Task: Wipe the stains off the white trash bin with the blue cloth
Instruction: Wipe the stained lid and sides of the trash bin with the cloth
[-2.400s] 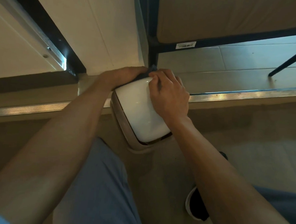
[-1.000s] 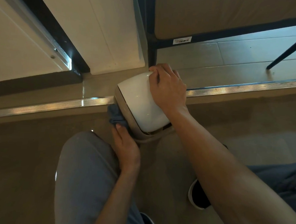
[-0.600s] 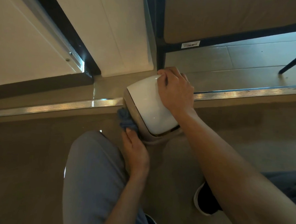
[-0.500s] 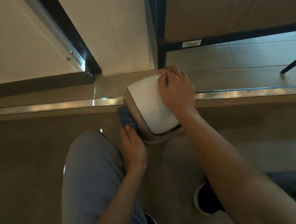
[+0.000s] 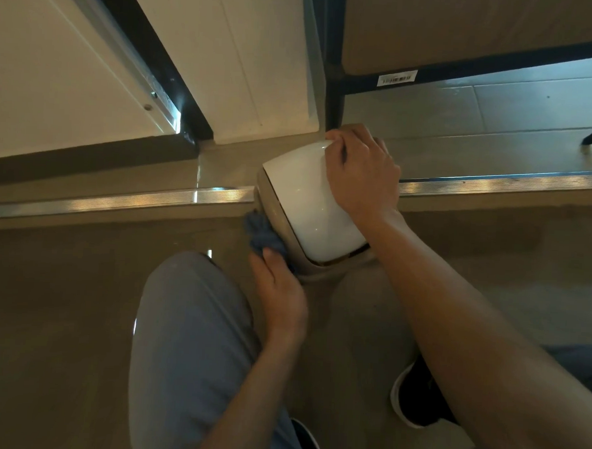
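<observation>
I see the white trash bin (image 5: pixel 309 204), glossy-lidded with a beige rim, on the floor by the metal threshold (image 5: pixel 117 201); my right hand (image 5: pixel 360 174) grasps its lid, my left hand (image 5: pixel 279 292) presses the bunched blue cloth (image 5: pixel 261 234) against its side.

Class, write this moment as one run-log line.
phase: wiping | left hand: presses blue cloth on bin's left side | right hand: grips bin top | stains: not visible
</observation>
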`<move>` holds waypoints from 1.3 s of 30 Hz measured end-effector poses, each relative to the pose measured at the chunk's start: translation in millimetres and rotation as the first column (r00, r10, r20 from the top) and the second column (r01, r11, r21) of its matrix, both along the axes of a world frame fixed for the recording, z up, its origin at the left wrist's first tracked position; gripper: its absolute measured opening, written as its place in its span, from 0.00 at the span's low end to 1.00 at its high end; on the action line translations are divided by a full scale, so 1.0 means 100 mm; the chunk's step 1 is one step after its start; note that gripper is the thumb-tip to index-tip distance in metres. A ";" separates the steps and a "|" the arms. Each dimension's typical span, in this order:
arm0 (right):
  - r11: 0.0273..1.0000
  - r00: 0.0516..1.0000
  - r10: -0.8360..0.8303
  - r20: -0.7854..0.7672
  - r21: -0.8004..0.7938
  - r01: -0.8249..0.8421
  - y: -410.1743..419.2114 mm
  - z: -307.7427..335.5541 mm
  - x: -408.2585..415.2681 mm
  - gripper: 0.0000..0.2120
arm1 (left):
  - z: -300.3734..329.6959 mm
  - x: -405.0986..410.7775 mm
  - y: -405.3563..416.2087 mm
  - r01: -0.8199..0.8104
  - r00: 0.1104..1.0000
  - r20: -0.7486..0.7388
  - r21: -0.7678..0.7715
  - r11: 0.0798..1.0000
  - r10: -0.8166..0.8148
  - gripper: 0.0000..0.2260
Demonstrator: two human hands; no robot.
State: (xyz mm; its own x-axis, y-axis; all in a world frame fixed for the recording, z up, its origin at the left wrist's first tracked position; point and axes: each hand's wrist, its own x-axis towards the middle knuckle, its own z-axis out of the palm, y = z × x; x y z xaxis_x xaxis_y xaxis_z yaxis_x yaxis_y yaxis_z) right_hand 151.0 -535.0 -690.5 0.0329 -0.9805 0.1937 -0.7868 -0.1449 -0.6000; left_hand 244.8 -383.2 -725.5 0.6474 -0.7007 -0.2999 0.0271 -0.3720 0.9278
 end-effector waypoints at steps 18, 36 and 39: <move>0.998 0.998 -0.067 0.022 -0.012 0.067 -0.02 -0.02 0.05 0.15 | -0.21 -0.20 0.15 -0.096 0.995 -0.018 -0.063 0.993 0.095 0.12; 1.000 1.000 -0.021 -0.021 0.003 0.021 -0.04 -0.02 0.02 0.16 | 0.12 -0.22 0.26 0.423 0.695 0.553 0.202 0.884 -0.459 0.08; 1.000 1.000 0.000 -0.012 0.012 0.000 -0.04 -0.01 0.00 0.16 | 0.19 -0.46 0.01 0.511 0.490 0.649 0.326 0.795 -0.581 0.13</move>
